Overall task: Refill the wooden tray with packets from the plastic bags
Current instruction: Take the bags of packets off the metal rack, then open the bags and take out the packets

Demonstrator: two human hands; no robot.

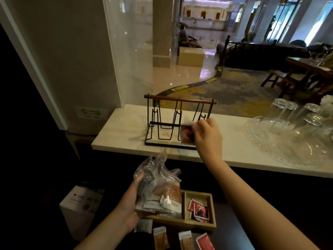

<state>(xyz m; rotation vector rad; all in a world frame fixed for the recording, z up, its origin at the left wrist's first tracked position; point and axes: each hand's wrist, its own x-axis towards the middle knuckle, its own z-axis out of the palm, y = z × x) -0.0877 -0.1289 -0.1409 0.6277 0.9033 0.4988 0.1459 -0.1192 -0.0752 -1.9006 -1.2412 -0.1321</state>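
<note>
— hands first: what has each got?
— left hand grips a clear plastic bag of packets over the left compartment of the wooden tray. right hand, beyond the tray, pinches a small bag of red packets against the wire rack on the marble counter.
— and the tray?
— red packets lie in its right compartment; loose packets sit just in front of the tray.

Two supporting surfaces are seen. On the pale marble counter a black wire rack (wooden top bar) and a clear glass tray are placed well apart. On the lower dark surface a wooden tray is set, with loose packets laid just in front.
</note>
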